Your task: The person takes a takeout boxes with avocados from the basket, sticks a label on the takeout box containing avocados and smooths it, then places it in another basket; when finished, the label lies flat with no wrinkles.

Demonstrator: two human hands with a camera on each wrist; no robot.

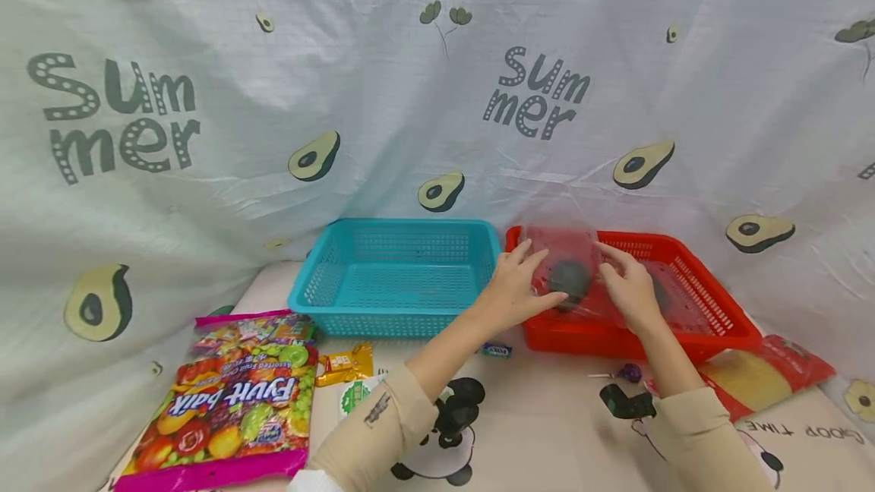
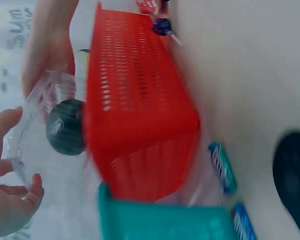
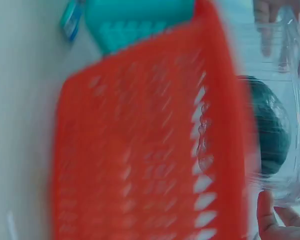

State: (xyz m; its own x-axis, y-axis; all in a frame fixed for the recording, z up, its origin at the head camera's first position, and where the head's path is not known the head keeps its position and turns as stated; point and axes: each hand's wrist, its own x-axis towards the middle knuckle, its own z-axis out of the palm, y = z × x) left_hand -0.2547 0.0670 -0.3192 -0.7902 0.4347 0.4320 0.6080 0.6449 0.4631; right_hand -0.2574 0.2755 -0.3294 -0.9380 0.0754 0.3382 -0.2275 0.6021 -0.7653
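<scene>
Both hands hold a clear plastic box [image 1: 559, 240] over the left end of the red basket [image 1: 601, 337]. My left hand [image 1: 507, 287] grips the box's left edge, with thumb and fingers on either side of the plastic in the left wrist view. At the opposite edge, my right hand [image 1: 627, 285] pinches the plastic with thumb and fingertips. A dark green, rounded thing [image 2: 65, 127] shows through the clear walls, partly covered by the basket in both wrist views. Another dark rounded thing [image 1: 661, 294] lies in the basket, half hidden behind the right hand.
A turquoise basket [image 1: 393, 325] stands left of the red one. Nearer lie a large fruit-printed candy bag [image 1: 235, 401], an orange-yellow packet [image 1: 347, 365], a small blue wrapped candy [image 1: 497, 350] and a purple lollipop [image 1: 630, 373]. A red-and-yellow bag [image 1: 759, 378] lies at the right.
</scene>
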